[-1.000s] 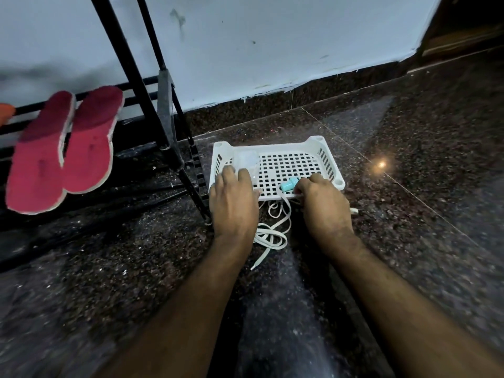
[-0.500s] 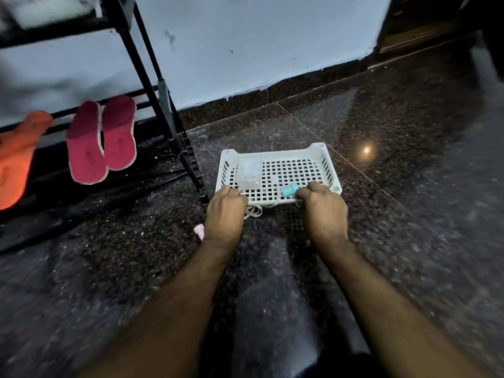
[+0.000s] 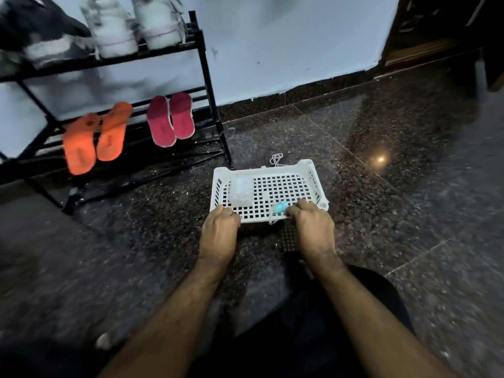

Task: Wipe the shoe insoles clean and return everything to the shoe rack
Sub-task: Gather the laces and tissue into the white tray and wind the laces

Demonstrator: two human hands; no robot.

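A white perforated plastic basket (image 3: 311, 170) is held above the dark floor, its shadow falling below it. My left hand (image 3: 219, 230) grips its near rim at the left corner and my right hand (image 3: 311, 227) grips the near rim at the right. Inside lie a small teal object (image 3: 281, 207) and a pale crumpled cloth or bag (image 3: 241, 190). A white lace (image 3: 276, 158) hangs over the far rim. On the black shoe rack (image 3: 210, 85) lean two red insoles (image 3: 170, 121) and two orange insoles (image 3: 95, 137).
White shoes (image 3: 133, 28) and a dark shoe (image 3: 35, 31) stand on the rack's top shelf. A pale wall runs behind, a dark doorway (image 3: 436, 31) sits at the upper right. Speckled granite floor (image 3: 395, 214) spreads all around. A small pale object (image 3: 103, 341) lies by my left forearm.
Both hands gripped the basket's near rim and lifted it off the floor toward me. The laces that lay in front of the basket are gone from there. The view rose, showing more rack.
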